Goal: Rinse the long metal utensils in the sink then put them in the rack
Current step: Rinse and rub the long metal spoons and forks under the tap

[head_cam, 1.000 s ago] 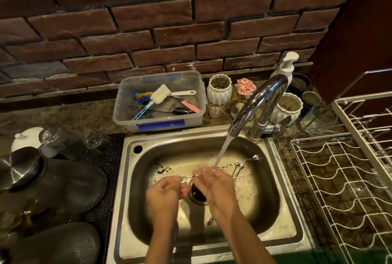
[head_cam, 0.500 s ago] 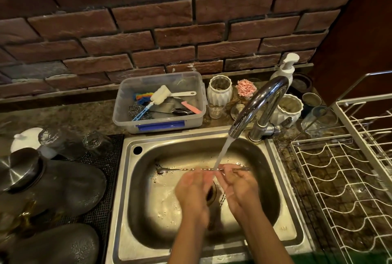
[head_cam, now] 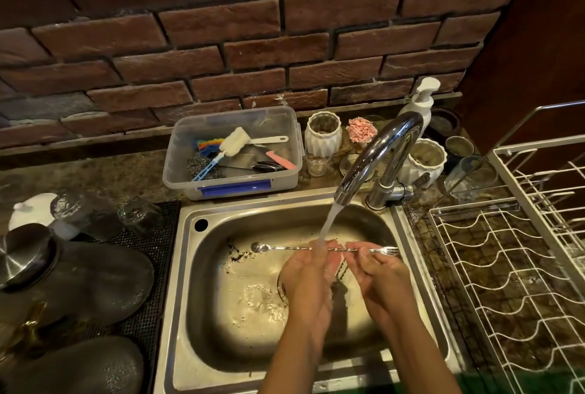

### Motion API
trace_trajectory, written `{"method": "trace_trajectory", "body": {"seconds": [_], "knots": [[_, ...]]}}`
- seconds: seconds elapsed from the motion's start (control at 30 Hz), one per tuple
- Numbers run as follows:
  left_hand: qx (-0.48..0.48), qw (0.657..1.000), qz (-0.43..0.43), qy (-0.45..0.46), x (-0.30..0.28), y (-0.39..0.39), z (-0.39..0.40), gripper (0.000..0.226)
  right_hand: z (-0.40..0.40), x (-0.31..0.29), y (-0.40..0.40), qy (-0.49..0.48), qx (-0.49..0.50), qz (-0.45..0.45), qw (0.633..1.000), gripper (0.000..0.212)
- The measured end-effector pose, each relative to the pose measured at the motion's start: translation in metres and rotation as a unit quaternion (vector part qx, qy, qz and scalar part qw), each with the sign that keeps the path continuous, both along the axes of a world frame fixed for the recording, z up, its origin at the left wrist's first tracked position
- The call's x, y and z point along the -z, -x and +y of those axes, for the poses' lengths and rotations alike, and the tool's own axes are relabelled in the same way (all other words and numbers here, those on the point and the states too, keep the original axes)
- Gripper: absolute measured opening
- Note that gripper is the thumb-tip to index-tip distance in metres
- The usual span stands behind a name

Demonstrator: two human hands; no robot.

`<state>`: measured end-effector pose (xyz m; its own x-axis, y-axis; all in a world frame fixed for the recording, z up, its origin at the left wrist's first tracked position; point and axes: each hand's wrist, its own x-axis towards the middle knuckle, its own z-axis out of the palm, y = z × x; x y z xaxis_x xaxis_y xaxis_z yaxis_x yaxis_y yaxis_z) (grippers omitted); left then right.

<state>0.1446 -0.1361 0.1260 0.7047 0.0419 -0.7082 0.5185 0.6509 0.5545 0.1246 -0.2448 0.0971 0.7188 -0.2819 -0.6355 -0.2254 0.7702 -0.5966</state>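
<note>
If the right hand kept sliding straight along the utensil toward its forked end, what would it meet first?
The right hand points right along the long metal utensil. Past the fork tip, the first thing is probably the sink right wall; the rack lies beyond it. Depth is unclear.

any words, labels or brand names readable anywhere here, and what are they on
No text can be read in this view.
Sink: a faint stamped mark on the front left rim, too small and blurred to read.
Pump bottle: plain white, no label showing.
Plastic tub: only a plain blue clip, no lettering.
Long metal utensil and white ribbed jars: no markings visible.
</note>
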Motion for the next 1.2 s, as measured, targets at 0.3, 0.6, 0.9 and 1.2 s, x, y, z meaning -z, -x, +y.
{"method": "trace_trajectory", "body": {"seconds": [0.3, 0.6, 0.9, 1.2], "knots": [[-0.021, 1.0, -0.004, -0.003, 0.002, -0.002, 0.003, 0.015, -0.001, 0.005, 0.003, 0.018, 0.023, 0.012, 0.999, 0.016], [-0.019, 0.999, -0.019, -0.027, 0.003, -0.011, 0.012, 0.018, -0.043, 0.001, 0.015, 0.022, 0.084, 0.012, 0.996, 0.034], [0.049, 0.996, -0.07, -0.009, 0.001, -0.005, -0.005, 0.015, -0.054, 0.007, 0.026, -0.044, 0.152, 0.012, 0.987, 0.017], [-0.004, 0.999, -0.035, -0.022, -0.002, -0.003, 0.02, 0.031, 0.018, -0.007, 0.005, -0.082, 0.056, 0.002, 0.995, 0.024]]}}
